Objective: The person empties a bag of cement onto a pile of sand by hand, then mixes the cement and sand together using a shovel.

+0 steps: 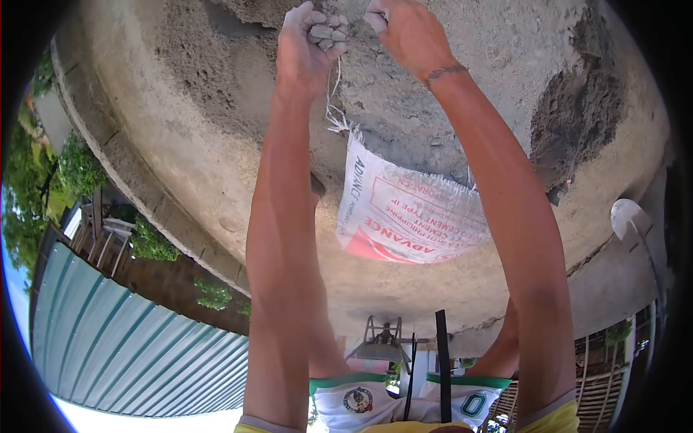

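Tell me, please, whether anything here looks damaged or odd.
The white woven cement sack is frayed at one corner, and loose white threads trail from it to the left hand, whose grip is closed on them beside the right hand.

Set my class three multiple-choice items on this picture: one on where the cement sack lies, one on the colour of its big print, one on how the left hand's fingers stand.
1. Where does the cement sack lie?
A on the green roof
B on the ground
C across a shoulder

2. Its big ADVANCE print is:
A red
B blue
C black

3. The left hand has its fingers:
A spread flat
B out of view
C curled shut on the string

Answers:
1. B: grey, dusty ground shows all round it.
2. A: the letters are red on white weave.
3. C: the string hangs from the fist.
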The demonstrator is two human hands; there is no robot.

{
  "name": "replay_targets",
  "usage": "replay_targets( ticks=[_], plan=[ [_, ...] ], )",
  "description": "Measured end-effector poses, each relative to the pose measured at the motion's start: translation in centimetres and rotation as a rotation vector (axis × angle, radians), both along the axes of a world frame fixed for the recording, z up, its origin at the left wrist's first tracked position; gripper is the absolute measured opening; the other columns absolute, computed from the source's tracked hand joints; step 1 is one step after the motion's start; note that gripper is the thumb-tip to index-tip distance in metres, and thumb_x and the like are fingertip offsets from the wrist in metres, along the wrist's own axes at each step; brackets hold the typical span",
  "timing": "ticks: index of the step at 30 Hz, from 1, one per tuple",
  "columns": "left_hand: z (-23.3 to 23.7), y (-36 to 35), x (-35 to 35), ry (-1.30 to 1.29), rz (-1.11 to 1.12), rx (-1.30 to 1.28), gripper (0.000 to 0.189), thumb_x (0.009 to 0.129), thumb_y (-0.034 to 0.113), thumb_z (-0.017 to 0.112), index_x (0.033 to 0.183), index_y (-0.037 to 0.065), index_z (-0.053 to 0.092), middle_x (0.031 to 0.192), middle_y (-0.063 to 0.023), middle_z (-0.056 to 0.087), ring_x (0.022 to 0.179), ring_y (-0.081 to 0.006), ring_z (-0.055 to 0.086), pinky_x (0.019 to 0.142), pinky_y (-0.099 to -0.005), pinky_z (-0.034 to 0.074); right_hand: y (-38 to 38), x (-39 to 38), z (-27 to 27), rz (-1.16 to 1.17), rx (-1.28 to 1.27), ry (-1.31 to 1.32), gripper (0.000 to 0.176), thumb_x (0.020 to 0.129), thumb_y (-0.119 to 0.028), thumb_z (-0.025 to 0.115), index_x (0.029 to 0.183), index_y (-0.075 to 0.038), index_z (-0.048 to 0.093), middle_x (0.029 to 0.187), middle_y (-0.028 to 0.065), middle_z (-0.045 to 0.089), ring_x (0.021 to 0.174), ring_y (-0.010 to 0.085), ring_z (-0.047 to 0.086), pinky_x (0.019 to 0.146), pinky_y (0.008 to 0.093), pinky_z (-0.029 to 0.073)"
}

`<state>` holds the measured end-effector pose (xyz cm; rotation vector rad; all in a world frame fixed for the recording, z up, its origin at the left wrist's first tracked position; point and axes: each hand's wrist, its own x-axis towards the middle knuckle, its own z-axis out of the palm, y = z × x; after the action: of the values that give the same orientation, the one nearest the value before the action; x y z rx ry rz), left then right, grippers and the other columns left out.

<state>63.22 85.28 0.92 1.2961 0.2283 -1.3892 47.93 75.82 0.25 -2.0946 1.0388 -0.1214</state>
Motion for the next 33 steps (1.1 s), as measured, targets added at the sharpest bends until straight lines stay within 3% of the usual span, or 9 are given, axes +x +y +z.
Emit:
replay_targets(
  ticks=[1,4,8,10,13,16,19,25,33],
  plan=[
    [-0.3,-0.4,0.2,-0.015,-0.045,0.029,0.019,0.093,0.02,0.052,0.1,0.003,0.054,0.081,-0.0065,0.06,0.071,-0.0191,0.06,0.063,-0.0327,0.052,0.9,0.5,0.5,-0.007,-0.079,0.105,0.017,0.083,-0.014,0.056,0.094,-0.002,0.061,0.084,0.0191,0.062,0.074,0.0329,0.064,0.064,0.0437,0.052],
    [-0.1,-2.1,-0.4,-1.039,-0.482,0.064,0.034,0.083,0.016,0.063,0.112,0.002,0.051,0.082,-0.0172,0.064,0.08,-0.0376,0.062,0.071,-0.0445,0.048,2.4,0.6,0.2,-0.001,-0.171,0.235,0.017,0.081,-0.013,0.056,0.092,0.0,0.06,0.085,0.0207,0.063,0.075,0.0354,0.064,0.066,0.0464,0.052],
    [0.6,-3.4,-0.4,-1.488,-0.927,0.186,0.033,0.086,0.018,0.06,0.113,0.002,0.051,0.084,-0.0192,0.065,0.084,-0.0377,0.064,0.07,-0.047,0.048,3.4,-0.3,-1.2,-0.042,-0.312,0.104,0.017,0.081,-0.013,0.056,0.09,0.002,0.059,0.083,0.0224,0.062,0.076,0.0375,0.064,0.069,0.0468,0.052],
    [-2.4,-3.4,0.4,-1.647,-1.205,0.373,0.033,0.087,0.018,0.059,0.115,0.003,0.05,0.085,-0.0198,0.066,0.083,-0.0394,0.064,0.07,-0.0477,0.048,2.4,-0.6,-0.6,0.005,-0.132,0.172,0.02,0.082,-0.014,0.057,0.094,0.001,0.06,0.082,0.0223,0.063,0.078,0.0377,0.063,0.069,0.0461,0.051],
    [-2.9,-3.1,0.7,-1.714,-1.169,0.327,0.034,0.088,0.018,0.055,0.117,0.002,0.05,0.091,-0.0222,0.064,0.086,-0.0414,0.062,0.074,-0.0482,0.05,0.7,-1.3,0.9,-0.001,0.096,0.048,0.023,0.082,-0.016,0.058,0.1,0.0,0.06,0.081,0.0221,0.063,0.081,0.0387,0.062,0.072,0.0461,0.05],
    [0.4,-3.2,0.0,-1.258,-0.864,0.17,0.032,0.089,0.014,0.051,0.117,-0.001,0.05,0.099,-0.0245,0.062,0.092,-0.0424,0.059,0.081,-0.0482,0.049,0.3,-1.7,2.4,0.031,0.215,0.042,0.024,0.083,-0.016,0.058,0.103,-0.002,0.06,0.088,0.0207,0.064,0.089,0.0375,0.061,0.079,0.0452,0.049],
    [-1.8,1.3,-0.2,-1.165,-0.603,0.106,0.03,0.094,0.031,0.051,0.099,0.001,0.054,0.076,-0.0072,0.061,0.068,-0.0197,0.06,0.063,-0.0336,0.052,2.0,-2.0,0.8,0.124,0.011,0.089,0.024,0.083,-0.015,0.061,0.103,-0.003,0.054,0.097,0.017,0.059,0.085,0.0364,0.061,0.073,0.0447,0.05],
    [-1.5,4.4,-4.4,-1.208,-0.959,0.45,0.031,0.089,0.029,0.058,0.102,0.001,0.052,0.085,-0.0226,0.065,0.08,-0.0394,0.064,0.071,-0.0461,0.05,5.7,0.9,-0.3,0.118,-0.198,0.257,0.016,0.083,-0.013,0.056,0.097,-0.005,0.056,0.098,0.0151,0.056,0.089,0.0339,0.061,0.067,0.0431,0.054],
    [-2.6,4.5,-6.2,-1.218,-0.854,0.446,0.023,0.087,0.021,0.056,0.096,0.0,0.049,0.088,-0.0279,0.064,0.084,-0.0466,0.061,0.075,-0.0524,0.048,5.7,1.0,0.0,0.071,-0.157,0.254,0.019,0.084,-0.013,0.055,0.1,-0.005,0.057,0.098,0.0145,0.058,0.087,0.0318,0.062,0.07,0.0425,0.054]
  ],
)
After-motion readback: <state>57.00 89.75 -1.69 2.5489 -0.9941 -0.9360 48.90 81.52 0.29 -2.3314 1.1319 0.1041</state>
